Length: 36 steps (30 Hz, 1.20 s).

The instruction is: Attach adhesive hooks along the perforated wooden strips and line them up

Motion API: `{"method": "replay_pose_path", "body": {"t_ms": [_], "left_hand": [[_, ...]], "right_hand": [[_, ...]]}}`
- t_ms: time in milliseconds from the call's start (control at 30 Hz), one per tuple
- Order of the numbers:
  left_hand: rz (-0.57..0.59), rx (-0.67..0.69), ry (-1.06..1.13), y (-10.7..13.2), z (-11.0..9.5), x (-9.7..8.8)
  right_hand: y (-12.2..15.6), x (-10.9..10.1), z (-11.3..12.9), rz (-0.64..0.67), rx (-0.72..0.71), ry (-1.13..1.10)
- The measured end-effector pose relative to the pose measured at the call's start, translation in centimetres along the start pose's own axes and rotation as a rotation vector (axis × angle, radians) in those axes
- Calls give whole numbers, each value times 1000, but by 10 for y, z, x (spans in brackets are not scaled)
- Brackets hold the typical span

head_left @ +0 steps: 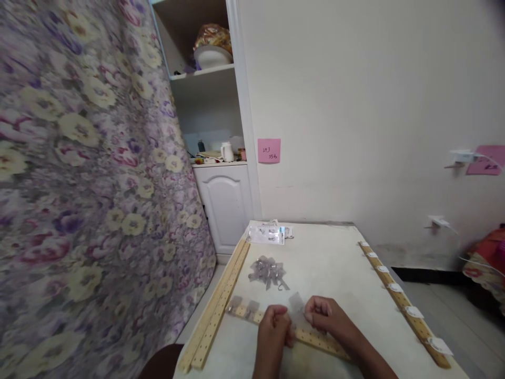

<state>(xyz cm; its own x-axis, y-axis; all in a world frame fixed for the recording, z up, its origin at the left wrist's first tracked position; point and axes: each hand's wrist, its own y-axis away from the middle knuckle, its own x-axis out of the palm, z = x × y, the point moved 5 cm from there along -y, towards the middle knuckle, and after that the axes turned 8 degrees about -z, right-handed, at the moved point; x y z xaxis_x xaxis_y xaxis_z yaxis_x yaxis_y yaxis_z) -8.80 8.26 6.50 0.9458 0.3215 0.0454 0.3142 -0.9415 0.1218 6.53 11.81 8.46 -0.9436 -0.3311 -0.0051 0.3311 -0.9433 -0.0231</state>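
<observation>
Pale wall (355, 105) behind; floral curtain (79, 184) at left. White tabletop (315, 258) in front. Two drilled wooden strips (215, 326) lie along its left edge; one tagged strip (400, 300) along the right. Wooden bar (316, 339) lies crosswise at the near side, under and between the hands. Left hand (273, 329) curls at the bar's middle; cannot tell whether its fingers pinch anything. Grey pile (268, 271) of small pieces sits beyond the bar. Right hand (325, 314): thumb and finger pinch a translucent tab (296, 301) just beyond the bar.
</observation>
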Motion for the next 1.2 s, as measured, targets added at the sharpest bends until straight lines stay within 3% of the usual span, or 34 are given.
{"method": "replay_pose_path", "body": {"t_ms": [200,600,833,967,1200], "left_hand": [[68,-17,-28,0,-13,1],[48,-302,266,22,6,9],[83,-390,327,30,15,18],[63,-345,238,29,16,16],[113,-146,-155,19,11,12]], "right_hand": [[9,12,6,112,38,14],[2,-2,11,-25,-193,203],[0,-2,-6,21,-72,21],[5,-8,-3,70,-51,56],[6,-11,8,-39,-84,159]]}}
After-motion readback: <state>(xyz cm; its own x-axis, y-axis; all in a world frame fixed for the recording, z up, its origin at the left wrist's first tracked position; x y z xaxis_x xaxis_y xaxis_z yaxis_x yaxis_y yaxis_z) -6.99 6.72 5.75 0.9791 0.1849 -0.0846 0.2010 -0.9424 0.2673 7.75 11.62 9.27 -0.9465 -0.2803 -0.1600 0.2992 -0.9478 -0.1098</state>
